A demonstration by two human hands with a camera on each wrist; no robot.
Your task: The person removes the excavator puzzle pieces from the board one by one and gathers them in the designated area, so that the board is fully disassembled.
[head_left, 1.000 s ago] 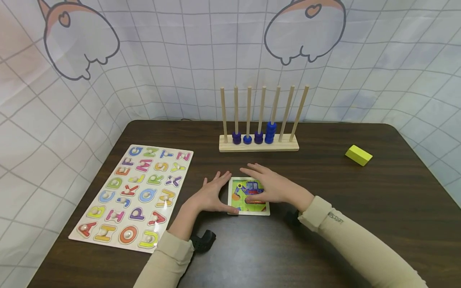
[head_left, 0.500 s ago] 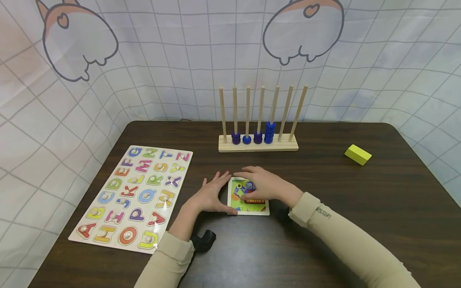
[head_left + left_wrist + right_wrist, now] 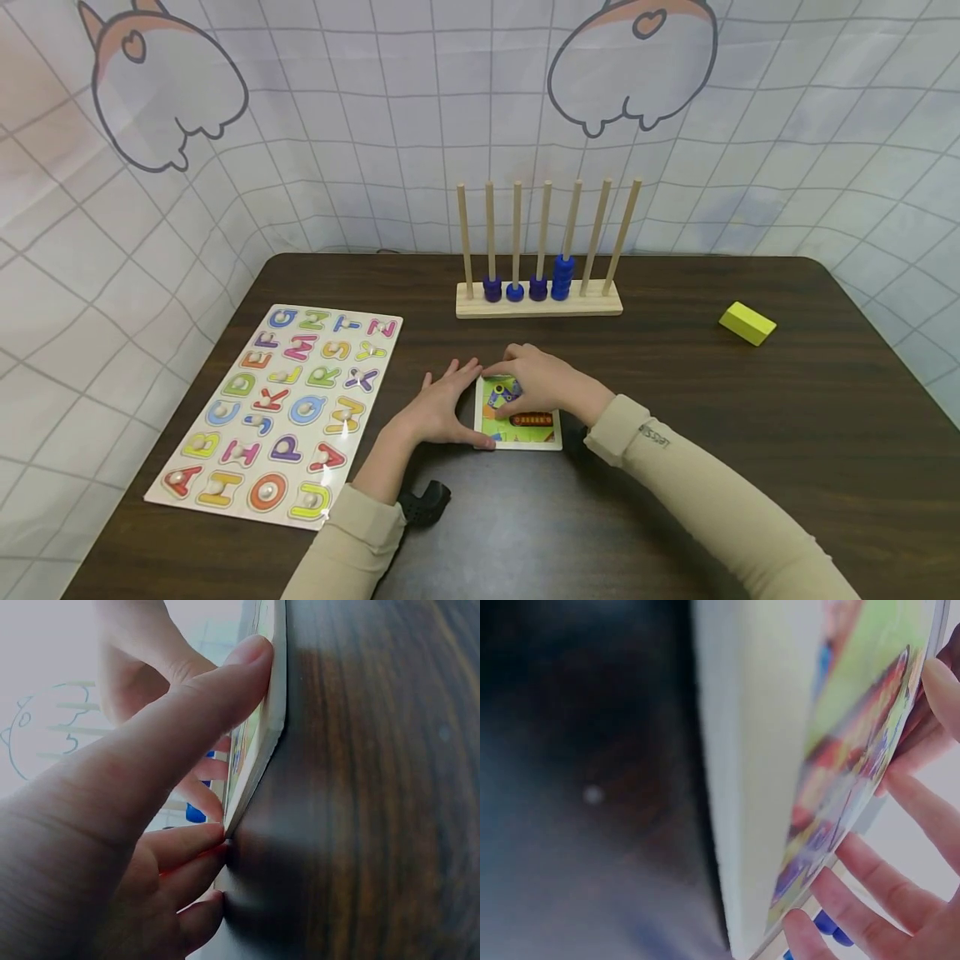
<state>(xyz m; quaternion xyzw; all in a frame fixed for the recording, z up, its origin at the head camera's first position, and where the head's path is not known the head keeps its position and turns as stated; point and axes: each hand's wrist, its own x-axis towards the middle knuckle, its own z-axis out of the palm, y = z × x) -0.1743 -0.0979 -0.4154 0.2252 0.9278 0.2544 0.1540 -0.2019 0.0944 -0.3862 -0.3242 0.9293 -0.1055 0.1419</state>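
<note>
A small square picture puzzle [image 3: 531, 435] with a pale frame lies flat on the table; its picture shows a digger on green. My left hand [image 3: 441, 410] is spread along its left side, thumb on the near left corner and fingertips at the far left corner. My right hand [image 3: 542, 383] reaches over the puzzle from the right and covers its upper right part. Its thumb is over the picture. In the right wrist view, the right fingers [image 3: 885, 885] are stretched out along the puzzle's far edge. The left thumb [image 3: 217, 697] overlaps the frame in the left wrist view.
A letter board [image 3: 281, 408] with knobbed pieces lies to the left. Behind the puzzle stands a wooden peg rack [image 3: 540, 307] with upright rods and several blue beads. A yellow block [image 3: 747, 323] sits at the far right of the dark table [image 3: 712, 400]. A patterned curtain hangs behind.
My right hand has moved left across the puzzle, its fingertips now close to the left hand's fingertips at the far left corner. The left hand and the puzzle have stayed in place.
</note>
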